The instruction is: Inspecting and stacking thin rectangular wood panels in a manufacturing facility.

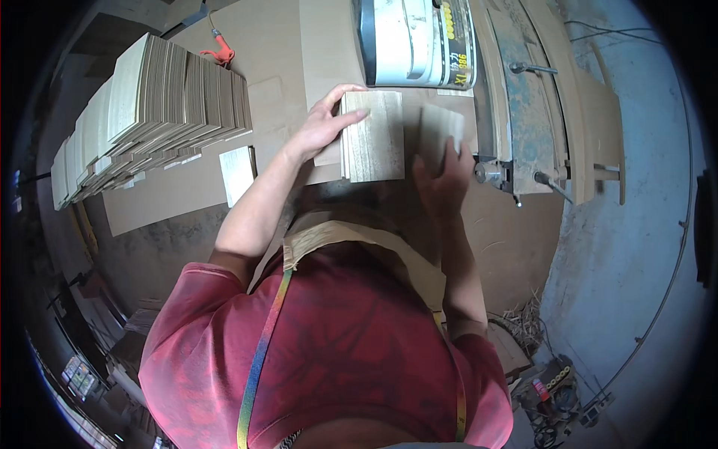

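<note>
My left hand (329,129) is closed on the left side of a short stack of pale wooden boards (383,142), its thumb lying over the top one. The top board shows visible wood grain. To the right, my right hand (446,176) grips a single wooden board (441,129), slightly blurred and tilted, apart from the stack. Both are over the cardboard-covered bench in front of my apron (351,233).
A large white-and-black container (419,45) stands just beyond the stack. Long rows of stacked boards (172,90) fill the left, near a red air blow gun (221,51). One pale board (238,173) lies nearer. A worn blue-grey machine (532,112) stands at right.
</note>
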{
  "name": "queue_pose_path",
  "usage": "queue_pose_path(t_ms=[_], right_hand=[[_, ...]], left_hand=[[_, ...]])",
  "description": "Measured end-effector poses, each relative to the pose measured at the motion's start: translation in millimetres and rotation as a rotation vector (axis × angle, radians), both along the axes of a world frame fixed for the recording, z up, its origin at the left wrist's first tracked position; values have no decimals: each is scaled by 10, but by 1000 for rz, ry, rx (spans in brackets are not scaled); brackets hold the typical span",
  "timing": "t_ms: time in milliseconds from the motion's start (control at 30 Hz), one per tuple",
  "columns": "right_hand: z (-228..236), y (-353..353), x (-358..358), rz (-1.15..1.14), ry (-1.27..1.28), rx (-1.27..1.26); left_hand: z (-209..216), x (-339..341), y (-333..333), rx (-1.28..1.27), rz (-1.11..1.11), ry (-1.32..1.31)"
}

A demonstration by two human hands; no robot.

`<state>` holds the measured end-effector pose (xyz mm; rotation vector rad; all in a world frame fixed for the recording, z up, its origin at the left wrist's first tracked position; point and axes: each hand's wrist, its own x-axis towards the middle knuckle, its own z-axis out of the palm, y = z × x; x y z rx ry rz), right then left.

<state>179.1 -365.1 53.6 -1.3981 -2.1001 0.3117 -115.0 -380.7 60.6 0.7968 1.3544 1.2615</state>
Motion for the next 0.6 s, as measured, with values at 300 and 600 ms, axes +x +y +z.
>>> queue_pose_path(t_ms=[300, 600], right_hand=[[-814, 915, -52, -128, -152, 236], [378, 91, -734, 173, 60, -44]], left_hand=[[243, 79, -94, -95, -40, 29], [185, 264, 135, -107, 85, 128]])
